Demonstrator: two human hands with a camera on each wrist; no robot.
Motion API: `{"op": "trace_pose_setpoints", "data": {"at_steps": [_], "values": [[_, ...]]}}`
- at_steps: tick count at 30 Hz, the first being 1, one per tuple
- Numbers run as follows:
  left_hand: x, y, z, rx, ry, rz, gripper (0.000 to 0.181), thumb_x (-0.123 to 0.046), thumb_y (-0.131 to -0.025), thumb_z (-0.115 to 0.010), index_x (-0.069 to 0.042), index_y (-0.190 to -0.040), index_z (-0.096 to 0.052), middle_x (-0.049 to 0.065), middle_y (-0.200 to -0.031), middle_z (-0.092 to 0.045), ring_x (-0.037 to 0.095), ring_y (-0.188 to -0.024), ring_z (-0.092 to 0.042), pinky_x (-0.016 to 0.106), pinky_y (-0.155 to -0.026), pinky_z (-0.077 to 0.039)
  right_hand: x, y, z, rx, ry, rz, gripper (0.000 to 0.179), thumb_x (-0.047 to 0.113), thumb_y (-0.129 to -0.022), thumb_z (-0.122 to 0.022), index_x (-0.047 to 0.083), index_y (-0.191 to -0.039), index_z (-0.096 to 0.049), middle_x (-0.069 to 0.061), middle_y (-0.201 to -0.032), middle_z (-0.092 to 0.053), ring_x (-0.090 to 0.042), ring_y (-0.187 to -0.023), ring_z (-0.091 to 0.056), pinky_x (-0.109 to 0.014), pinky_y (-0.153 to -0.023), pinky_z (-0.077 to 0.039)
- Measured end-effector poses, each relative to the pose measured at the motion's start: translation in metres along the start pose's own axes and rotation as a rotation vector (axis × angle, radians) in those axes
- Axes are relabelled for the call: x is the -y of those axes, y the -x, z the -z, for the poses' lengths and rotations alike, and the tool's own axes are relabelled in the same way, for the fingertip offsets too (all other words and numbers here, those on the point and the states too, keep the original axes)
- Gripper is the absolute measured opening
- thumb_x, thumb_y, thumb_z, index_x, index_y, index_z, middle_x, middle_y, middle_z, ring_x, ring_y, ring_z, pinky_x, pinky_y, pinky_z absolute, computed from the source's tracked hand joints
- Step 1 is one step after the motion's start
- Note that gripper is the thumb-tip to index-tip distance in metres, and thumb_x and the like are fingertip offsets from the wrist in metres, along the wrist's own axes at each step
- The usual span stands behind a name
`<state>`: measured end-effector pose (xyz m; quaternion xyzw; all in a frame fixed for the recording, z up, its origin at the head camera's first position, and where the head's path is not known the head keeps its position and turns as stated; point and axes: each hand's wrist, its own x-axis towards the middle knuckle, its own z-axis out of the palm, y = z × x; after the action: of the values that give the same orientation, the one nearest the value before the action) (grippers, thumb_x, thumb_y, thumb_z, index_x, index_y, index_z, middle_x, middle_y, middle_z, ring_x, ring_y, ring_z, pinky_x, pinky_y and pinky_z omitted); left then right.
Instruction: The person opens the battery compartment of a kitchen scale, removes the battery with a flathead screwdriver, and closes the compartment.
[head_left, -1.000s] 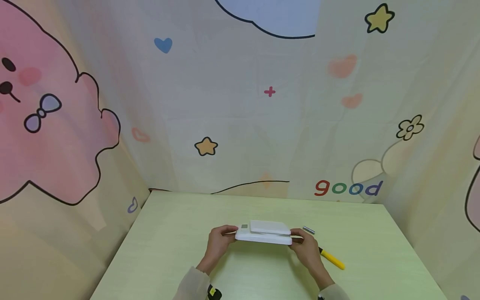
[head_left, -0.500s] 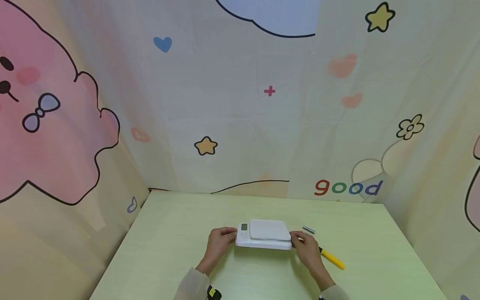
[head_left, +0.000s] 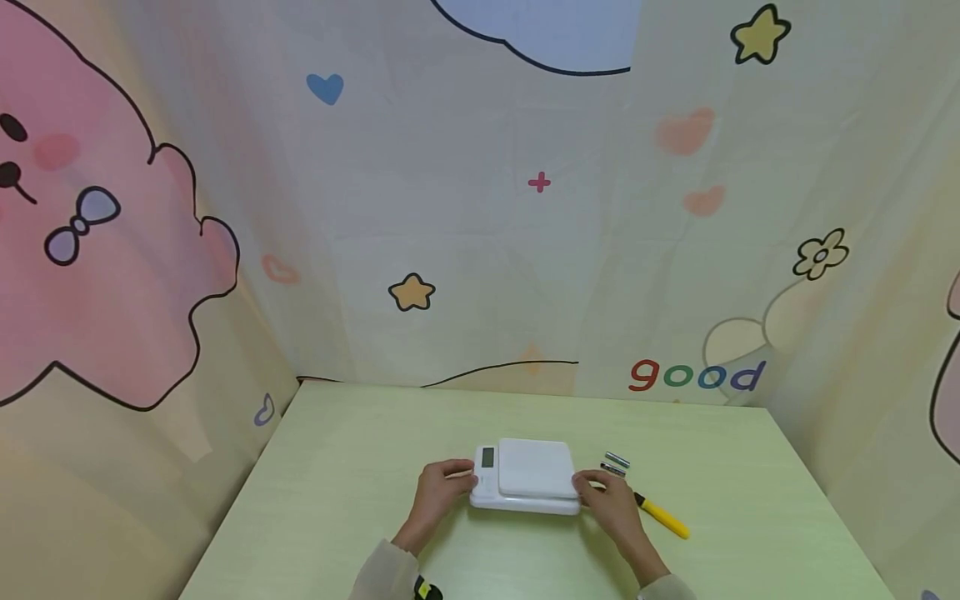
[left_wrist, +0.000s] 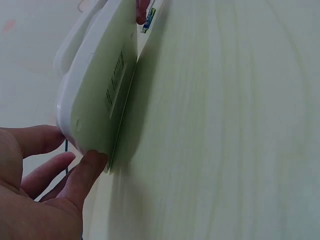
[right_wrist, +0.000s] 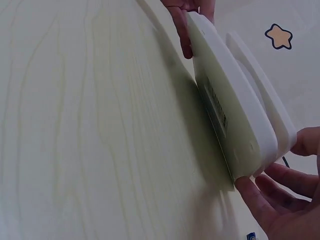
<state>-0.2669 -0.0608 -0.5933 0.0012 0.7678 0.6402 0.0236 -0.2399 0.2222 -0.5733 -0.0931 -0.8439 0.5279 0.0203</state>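
Observation:
A white digital kitchen scale, with a flat square weighing plate and a small dark display on its left, is held between both hands. My left hand grips its left end. At the opposite end, my right hand pinches the right side, thumb near the plate's edge. Both wrist views show the underside tipped up over the table, with a printed barcode label; its far edge stays close to the tabletop and the near edge is raised.
Two small cylindrical batteries lie on the pale wood-grain table, just right of the scale. A tool with a yellow handle and black collar lies beyond the right hand, partly hidden by it. A patterned curtain surrounds the table.
The scale has tilted so its top faces the head camera more, and its near edge has come down toward the person. A second battery has come into view beside the right hand.

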Motion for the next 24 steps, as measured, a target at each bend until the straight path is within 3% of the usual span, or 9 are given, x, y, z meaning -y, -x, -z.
{"op": "trace_pose_setpoints", "data": {"at_steps": [11, 19, 24], "values": [[0.007, 0.001, -0.002, 0.004, -0.005, -0.02, 0.032, -0.002, -0.077, -0.072, 0.003, -0.108, -0.071, 0.022, -0.112, -0.07, 0.029, -0.102, -0.071, 0.022, -0.076, -0.053, -0.004, 0.003, -0.002, 0.025, 0.048, -0.019, 0.029, 0.02, -0.091, -0.068, 0.0, -0.112, -0.071, -0.019, -0.116, -0.069, -0.027, -0.101, -0.071, -0.032, -0.076, -0.059], [0.011, 0.001, -0.005, 0.008, -0.002, -0.034, 0.032, 0.002, -0.078, -0.073, 0.007, -0.109, -0.069, 0.025, -0.111, -0.07, 0.034, -0.105, -0.07, 0.032, -0.083, -0.058, -0.008, 0.003, -0.004, 0.019, 0.074, 0.001, 0.026, 0.015, -0.091, -0.067, -0.001, -0.112, -0.07, -0.02, -0.118, -0.068, -0.03, -0.103, -0.07, -0.033, -0.077, -0.059], [0.015, 0.001, -0.006, 0.003, -0.009, -0.052, 0.031, 0.003, -0.078, -0.073, 0.007, -0.109, -0.07, 0.025, -0.108, -0.071, 0.034, -0.103, -0.07, 0.034, -0.084, -0.058, -0.008, 0.003, -0.005, 0.006, 0.098, -0.002, 0.024, 0.014, -0.09, -0.067, 0.0, -0.109, -0.071, -0.014, -0.106, -0.072, -0.019, -0.093, -0.067, -0.025, -0.073, -0.055]]}}
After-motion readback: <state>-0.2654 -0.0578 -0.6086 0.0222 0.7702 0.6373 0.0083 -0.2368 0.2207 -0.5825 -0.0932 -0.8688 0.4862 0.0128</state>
